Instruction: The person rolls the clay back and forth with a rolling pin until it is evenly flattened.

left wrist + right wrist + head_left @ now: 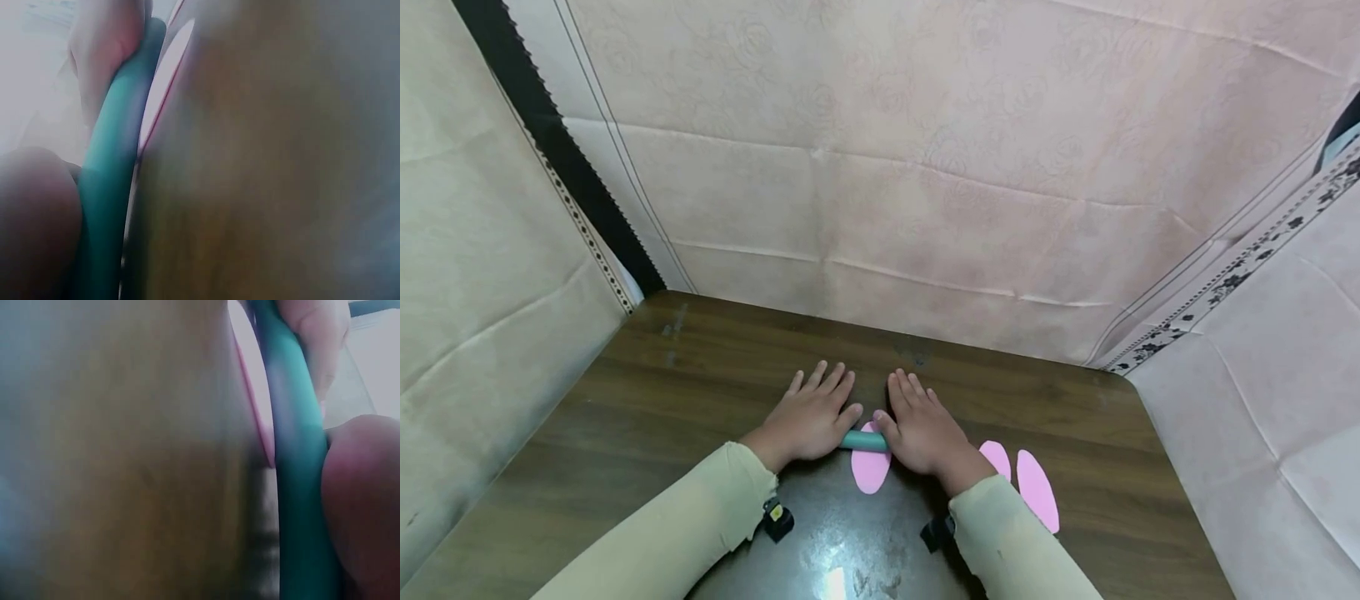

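Note:
A smooth teal rod (868, 441) lies crosswise over a thin pink oval piece (871, 473) on the table. My left hand (811, 417) rests palm down on the rod's left part, its fingers straight and spread toward the table's far edge. On the other side my right hand (922, 429) lies palm down over the rod's right part, fingers straight. Both palms hide the rod's ends in the head view. In the left wrist view the rod (115, 150) runs beneath the hand, with the pink piece (164, 87) beside it. The right wrist view mirrors this, the rod (300, 456) passing under the palm.
Two more pink ovals (1037, 492) lie to the right, partly behind the right sleeve. The brown wooden table (685, 400) has a glossy dark area near me. Pale cloth (925, 192) hangs behind the table and at both sides.

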{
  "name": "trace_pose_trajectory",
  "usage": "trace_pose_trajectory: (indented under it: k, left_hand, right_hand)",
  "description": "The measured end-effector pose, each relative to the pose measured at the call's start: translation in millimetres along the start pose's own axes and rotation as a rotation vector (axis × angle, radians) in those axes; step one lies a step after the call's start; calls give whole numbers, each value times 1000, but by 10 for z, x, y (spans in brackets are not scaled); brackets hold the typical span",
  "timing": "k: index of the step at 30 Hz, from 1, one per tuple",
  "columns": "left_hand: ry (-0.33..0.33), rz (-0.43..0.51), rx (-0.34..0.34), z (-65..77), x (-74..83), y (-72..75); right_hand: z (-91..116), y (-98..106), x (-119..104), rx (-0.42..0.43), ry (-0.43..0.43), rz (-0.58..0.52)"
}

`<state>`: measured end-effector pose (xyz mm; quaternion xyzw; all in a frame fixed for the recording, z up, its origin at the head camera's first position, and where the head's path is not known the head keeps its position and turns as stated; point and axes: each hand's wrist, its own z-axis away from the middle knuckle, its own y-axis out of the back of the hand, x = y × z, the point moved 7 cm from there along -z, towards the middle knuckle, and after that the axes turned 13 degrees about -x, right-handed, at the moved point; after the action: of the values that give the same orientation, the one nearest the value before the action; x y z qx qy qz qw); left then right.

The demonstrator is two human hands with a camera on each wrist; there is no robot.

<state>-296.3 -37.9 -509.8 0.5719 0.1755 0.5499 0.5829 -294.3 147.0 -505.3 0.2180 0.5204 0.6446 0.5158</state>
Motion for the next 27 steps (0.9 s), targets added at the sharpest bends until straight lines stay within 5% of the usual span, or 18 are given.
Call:
trace_pose_trajectory:
  k: [19,27]
  left_hand:
    - [30,-55,70,-491,-217,274]
    - [16,-55,82,-539,-219,313]
  right_hand:
    - [-402,217,238,18,-40,-8]
    - [-448,230,257,1,-50,3]
